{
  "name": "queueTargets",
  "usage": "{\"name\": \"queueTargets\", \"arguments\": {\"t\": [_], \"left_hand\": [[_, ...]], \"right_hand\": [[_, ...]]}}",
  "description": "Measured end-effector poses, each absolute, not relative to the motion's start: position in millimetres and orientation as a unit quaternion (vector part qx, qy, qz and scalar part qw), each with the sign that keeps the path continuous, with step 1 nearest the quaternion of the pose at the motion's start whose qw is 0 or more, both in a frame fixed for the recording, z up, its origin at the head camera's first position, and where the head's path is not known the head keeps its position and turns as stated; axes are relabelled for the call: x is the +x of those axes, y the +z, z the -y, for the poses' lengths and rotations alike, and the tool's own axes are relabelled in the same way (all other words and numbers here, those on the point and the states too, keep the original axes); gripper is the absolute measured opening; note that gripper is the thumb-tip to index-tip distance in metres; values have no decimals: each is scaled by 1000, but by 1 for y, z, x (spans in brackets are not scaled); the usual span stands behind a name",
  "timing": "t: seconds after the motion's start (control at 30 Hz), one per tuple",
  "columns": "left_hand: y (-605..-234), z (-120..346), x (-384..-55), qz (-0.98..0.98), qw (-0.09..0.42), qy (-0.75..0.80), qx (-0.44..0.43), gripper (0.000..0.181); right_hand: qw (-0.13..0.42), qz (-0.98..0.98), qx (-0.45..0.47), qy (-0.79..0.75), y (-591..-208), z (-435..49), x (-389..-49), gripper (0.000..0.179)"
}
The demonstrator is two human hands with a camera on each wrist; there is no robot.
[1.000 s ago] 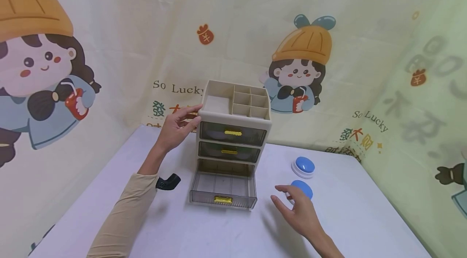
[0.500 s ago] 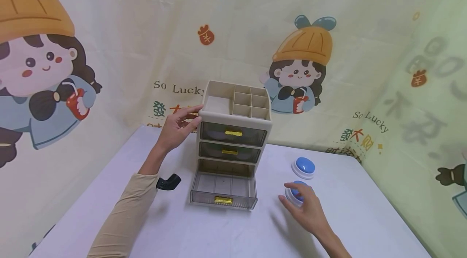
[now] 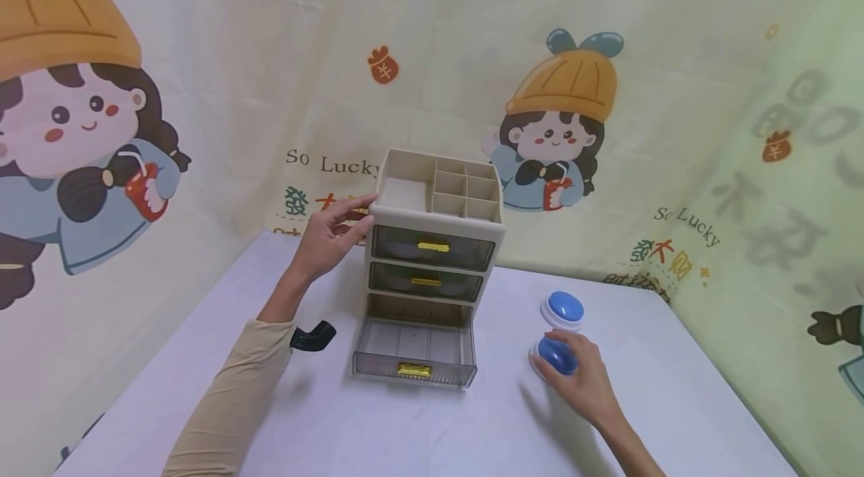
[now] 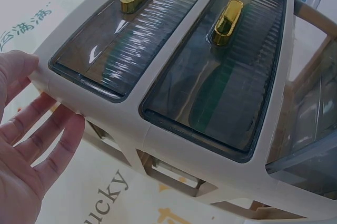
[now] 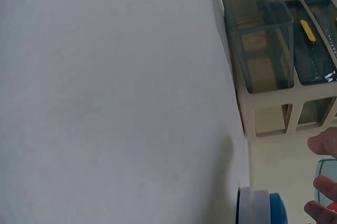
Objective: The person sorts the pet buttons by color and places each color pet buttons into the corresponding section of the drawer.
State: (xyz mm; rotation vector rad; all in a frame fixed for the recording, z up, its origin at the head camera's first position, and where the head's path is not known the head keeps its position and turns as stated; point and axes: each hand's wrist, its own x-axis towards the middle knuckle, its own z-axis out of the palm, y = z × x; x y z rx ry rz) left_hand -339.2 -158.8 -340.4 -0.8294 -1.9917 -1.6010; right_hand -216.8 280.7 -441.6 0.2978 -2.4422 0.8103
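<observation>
A beige desktop drawer organizer [image 3: 439, 220] stands mid-table, its lowest smoky drawer [image 3: 415, 370] pulled out and its two upper drawers closed. My left hand [image 3: 325, 238] rests on the organizer's upper left corner. In the left wrist view the fingers [image 4: 66, 134] lie fairly straight against its side, with the thumb at the top edge. To the organizer's right, my right hand [image 3: 582, 379] hovers over the nearer blue-topped round push button [image 3: 557, 355], thumb and fingers spread about it. In the right wrist view the fingertips [image 5: 322, 187] appear apart from a blue-topped button [image 5: 258, 208].
Just behind the nearer button sits a second blue-topped button [image 3: 565, 306]. A black bent tube-like piece [image 3: 314, 336] lies left of the organizer, beside the left sleeve. Divided compartments form the organizer's top [image 3: 466, 188]. A printed cloth [image 3: 445, 87] hangs behind the white table [image 3: 432, 436].
My right hand has moved right, over the nearer button, and its thumb and fingers now frame the blue top. The left hand stays at the organizer's corner.
</observation>
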Motion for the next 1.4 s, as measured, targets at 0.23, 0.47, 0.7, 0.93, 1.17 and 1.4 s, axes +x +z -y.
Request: {"name": "queueTargets", "arguments": {"t": [0.23,0.47,0.7,0.93,1.17,1.4], "left_hand": [[-341,158,-340,723,230,-578,-302,42],[-342,159,-342,726,235,-569,-307,43],[-342,159,-341,725,233,-571,-307,43],[-341,159,-340,724,231,-575,-305,42],[-341,159,-340,721,232,-575,-309,43],[-341,159,-340,720,231,-577,-309,43]], "right_hand": [[262,911,100,302,-446,-292,-221,46],[253,913,92,306,-449,-300,-226,48],[235,921,87,300,-450,-305,-228,49],[193,928,70,312,-453,-309,-231,52],[153,932,60,323,-455,-311,-233,63],[129,937,48,321,-456,-312,-234,67]]}}
